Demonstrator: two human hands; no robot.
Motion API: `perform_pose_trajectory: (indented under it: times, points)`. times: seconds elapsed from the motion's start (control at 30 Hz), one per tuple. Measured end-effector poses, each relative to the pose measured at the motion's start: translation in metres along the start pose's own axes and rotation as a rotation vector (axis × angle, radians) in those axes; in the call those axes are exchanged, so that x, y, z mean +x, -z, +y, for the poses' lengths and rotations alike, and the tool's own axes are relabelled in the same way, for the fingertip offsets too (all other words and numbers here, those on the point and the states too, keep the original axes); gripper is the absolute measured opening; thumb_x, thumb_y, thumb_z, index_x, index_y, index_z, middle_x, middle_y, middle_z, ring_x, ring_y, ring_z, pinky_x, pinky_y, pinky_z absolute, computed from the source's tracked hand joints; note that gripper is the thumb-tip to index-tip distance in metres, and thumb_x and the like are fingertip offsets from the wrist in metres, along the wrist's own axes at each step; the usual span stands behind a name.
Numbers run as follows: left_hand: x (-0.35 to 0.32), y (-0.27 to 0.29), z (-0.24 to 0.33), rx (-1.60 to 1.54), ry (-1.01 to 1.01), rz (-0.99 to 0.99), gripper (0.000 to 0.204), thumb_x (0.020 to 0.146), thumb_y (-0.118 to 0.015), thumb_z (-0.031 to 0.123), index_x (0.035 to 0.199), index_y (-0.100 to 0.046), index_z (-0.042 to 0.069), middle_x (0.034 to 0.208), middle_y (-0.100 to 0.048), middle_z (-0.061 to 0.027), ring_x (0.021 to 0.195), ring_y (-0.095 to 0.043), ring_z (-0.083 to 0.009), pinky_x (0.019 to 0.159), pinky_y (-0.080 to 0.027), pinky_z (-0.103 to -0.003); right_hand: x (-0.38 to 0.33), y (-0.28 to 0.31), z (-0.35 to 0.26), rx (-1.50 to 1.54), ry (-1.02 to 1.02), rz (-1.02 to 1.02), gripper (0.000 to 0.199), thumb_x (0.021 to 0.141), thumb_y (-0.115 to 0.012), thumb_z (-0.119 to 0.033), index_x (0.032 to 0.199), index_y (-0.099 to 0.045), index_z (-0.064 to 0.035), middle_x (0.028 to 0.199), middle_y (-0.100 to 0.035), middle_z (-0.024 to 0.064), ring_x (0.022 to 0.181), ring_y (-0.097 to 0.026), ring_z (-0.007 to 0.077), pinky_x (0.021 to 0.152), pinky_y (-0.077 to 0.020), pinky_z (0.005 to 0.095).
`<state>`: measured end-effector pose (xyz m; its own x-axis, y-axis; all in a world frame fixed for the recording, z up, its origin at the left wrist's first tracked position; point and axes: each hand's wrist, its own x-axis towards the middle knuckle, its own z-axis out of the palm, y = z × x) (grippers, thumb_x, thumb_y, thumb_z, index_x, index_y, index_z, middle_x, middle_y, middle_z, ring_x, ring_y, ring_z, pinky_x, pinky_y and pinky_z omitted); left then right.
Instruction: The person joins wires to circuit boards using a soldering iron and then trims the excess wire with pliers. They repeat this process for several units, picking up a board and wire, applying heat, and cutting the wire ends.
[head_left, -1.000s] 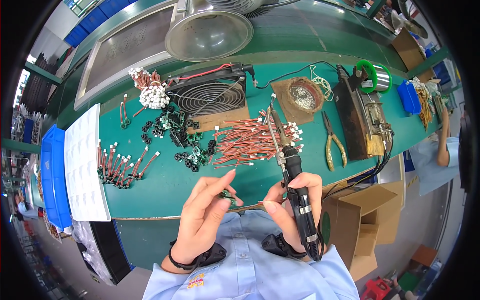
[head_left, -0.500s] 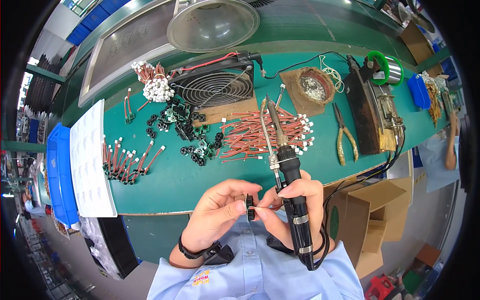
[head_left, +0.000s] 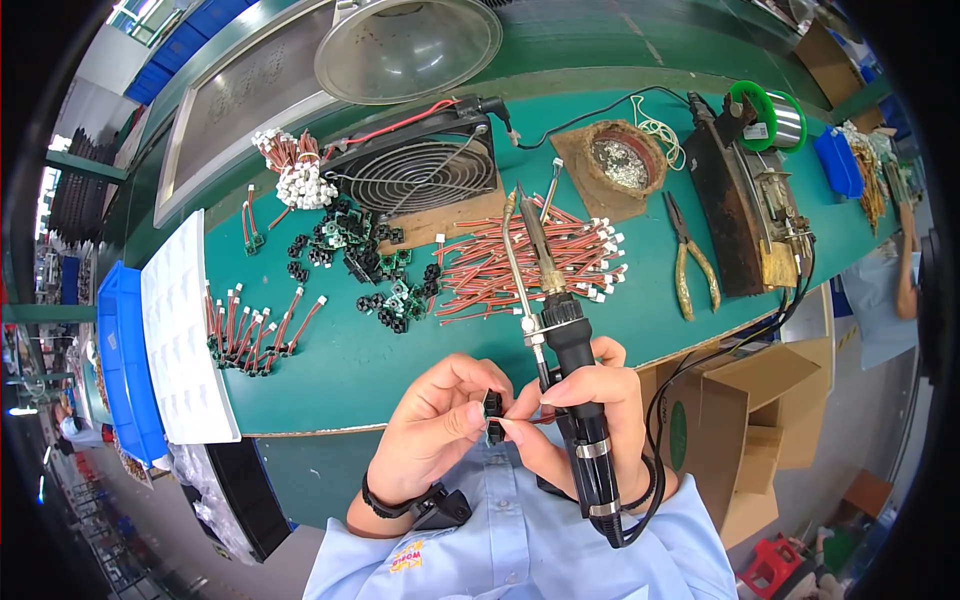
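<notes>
Close to my chest, my left hand (head_left: 443, 418) pinches a small circuit board with black parts (head_left: 493, 412) on edge between thumb and fingertips. My right hand (head_left: 600, 400) is wrapped round a black soldering iron (head_left: 578, 390), whose metal tip and side feed tube point away from me over the bench. Between thumb and forefinger that same hand pinches a red wire lead (head_left: 541, 420), its end against or very near the board; exact contact is hidden. Beyond the iron lies a heap of red wire leads with white connectors (head_left: 510, 270).
Loose black-and-green boards (head_left: 360, 250) lie left of centre, beside a fan with a round guard (head_left: 425, 175). Boards with leads attached (head_left: 255, 340) stand near a white sheet (head_left: 185, 330). Pliers (head_left: 690, 262), a solder-scrap bowl (head_left: 630, 165) and a solder spool (head_left: 770, 118) are rightward.
Both hands, with the board, lead and iron, shift slightly left in the picture. The bench also shifts a little as the view moves. Both grips stay the same.
</notes>
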<state>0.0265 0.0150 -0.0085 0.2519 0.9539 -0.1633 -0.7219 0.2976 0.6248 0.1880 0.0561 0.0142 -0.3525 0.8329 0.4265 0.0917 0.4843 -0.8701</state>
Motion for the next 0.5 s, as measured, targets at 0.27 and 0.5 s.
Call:
perform_pose_trajectory:
  times: [0.27,0.5]
  points:
    - [-0.0009,-0.0002,-0.0002,0.048,-0.018,0.026,0.020,0.088,-0.059,0.016,0.101,-0.051,0.003,0.094,-0.054,-0.0074,0.086,-0.050,-0.0136,0.074,-0.038,-0.026,-0.0022,0.0005,0.0018,0.016,0.000,-0.003,0.048,0.069,-0.075,-0.001,0.101,-0.041,-0.0121,0.076,-0.064,-0.0005,0.064,-0.060,0.0094,0.088,-0.0271,0.0337]
    - [0.0013,-0.0027,-0.0009,0.077,-0.062,0.024,0.021,0.088,-0.059,0.016,0.102,-0.051,0.004,0.094,-0.053,-0.0074,0.085,-0.049,-0.0129,0.074,-0.038,-0.026,-0.0013,0.0015,0.0022,0.015,-0.002,-0.001,0.049,0.068,-0.075,-0.001,0.102,-0.041,-0.0124,0.076,-0.064,-0.0011,0.066,-0.061,0.0097,0.089,-0.0266,0.0340]
